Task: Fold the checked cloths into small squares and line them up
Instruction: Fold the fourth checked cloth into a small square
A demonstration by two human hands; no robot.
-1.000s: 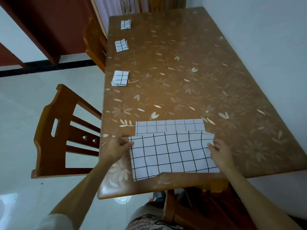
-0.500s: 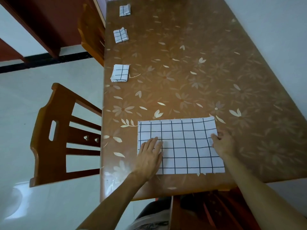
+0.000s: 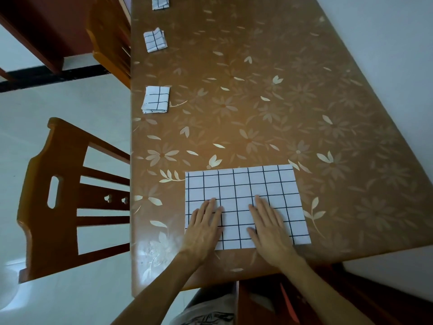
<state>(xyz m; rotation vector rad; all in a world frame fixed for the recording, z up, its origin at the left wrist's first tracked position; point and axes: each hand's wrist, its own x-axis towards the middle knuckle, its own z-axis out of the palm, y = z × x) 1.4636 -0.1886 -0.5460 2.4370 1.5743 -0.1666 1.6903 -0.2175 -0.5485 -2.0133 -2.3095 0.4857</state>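
Both hands, left hand (image 3: 203,227) and right hand (image 3: 269,227), press flat on checked cloth (image 3: 243,186).

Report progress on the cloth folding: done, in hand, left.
Done: the near square, middle square and far square lie folded along the table's left edge. In hand: left hand and right hand press flat on a larger checked cloth, a wide rectangle. Left: fold it down small and add it to the line.

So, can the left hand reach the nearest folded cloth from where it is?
Probably, with a stretch: the left hand holds nothing, and nothing stands between it and the nearest folded cloth.
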